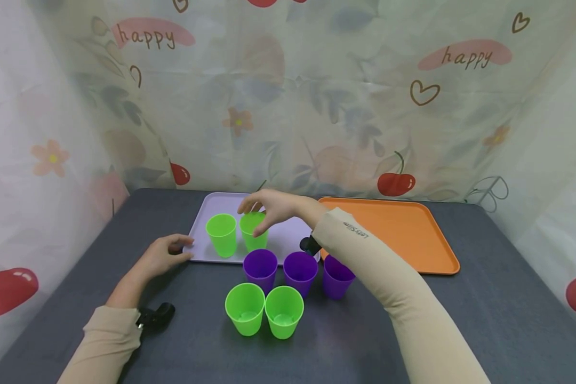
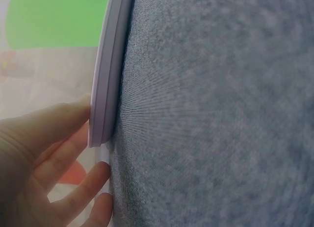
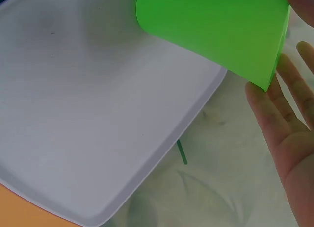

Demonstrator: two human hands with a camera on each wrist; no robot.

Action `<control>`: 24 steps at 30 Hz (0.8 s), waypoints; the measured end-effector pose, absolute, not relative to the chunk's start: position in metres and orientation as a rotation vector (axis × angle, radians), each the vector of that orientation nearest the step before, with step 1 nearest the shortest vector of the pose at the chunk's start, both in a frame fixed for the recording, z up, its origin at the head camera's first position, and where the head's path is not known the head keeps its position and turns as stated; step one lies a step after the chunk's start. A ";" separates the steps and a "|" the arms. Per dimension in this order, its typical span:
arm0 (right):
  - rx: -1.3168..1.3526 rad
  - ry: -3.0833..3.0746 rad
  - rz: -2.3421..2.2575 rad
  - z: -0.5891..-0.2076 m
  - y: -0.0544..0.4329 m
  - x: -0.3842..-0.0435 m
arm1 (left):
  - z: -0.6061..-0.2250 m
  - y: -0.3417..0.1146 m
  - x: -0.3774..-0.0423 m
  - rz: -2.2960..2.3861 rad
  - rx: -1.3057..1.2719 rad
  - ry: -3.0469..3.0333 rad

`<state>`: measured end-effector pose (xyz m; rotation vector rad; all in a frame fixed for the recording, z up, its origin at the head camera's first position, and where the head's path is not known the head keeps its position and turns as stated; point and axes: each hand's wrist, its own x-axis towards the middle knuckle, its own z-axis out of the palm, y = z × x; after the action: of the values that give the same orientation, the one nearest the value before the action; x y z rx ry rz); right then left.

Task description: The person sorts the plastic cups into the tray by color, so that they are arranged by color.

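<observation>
Two green cups stand upright on the lilac tray (image 1: pixel 288 242). Over the right one, the green cup (image 1: pixel 254 241), my right hand (image 1: pixel 276 205) reaches down with spread fingers. Its thumb lies along the near side of that cup, while in the right wrist view the fingers (image 3: pixel 289 104) are loosely about the rim of the green cup (image 3: pixel 216 31), one fingertip at its edge. My left hand (image 1: pixel 160 256) is at the tray's left side. There the thumb (image 2: pixel 59 119) touches the rim of the lilac tray (image 2: pixel 105 75), the other fingers loosely spread below.
Left on the tray is the other green cup (image 1: pixel 222 236). Three purple cups (image 1: pixel 300 273) stand along the tray's front, and two green cups (image 1: pixel 246 309) sit nearer me on the dark tablecloth (image 1: pixel 197 346). An orange tray (image 1: pixel 403 234) lies to the right. A patterned curtain (image 1: pixel 288 106) hangs behind.
</observation>
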<state>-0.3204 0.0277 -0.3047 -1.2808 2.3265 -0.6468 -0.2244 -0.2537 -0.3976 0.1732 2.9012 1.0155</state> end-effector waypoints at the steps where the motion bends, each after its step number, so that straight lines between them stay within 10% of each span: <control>1: -1.284 2.324 -0.642 -0.305 0.027 -0.320 | -0.398 -0.254 -0.224 1.016 0.176 2.903; 24: -1.219 2.312 -0.711 -0.292 0.038 -0.322 | -0.397 -0.254 -0.224 1.015 0.190 2.894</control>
<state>-0.3215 0.0382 -0.2920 -1.2195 2.3123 -0.7114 -0.2240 -0.2544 -0.3969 0.1905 2.8942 1.0153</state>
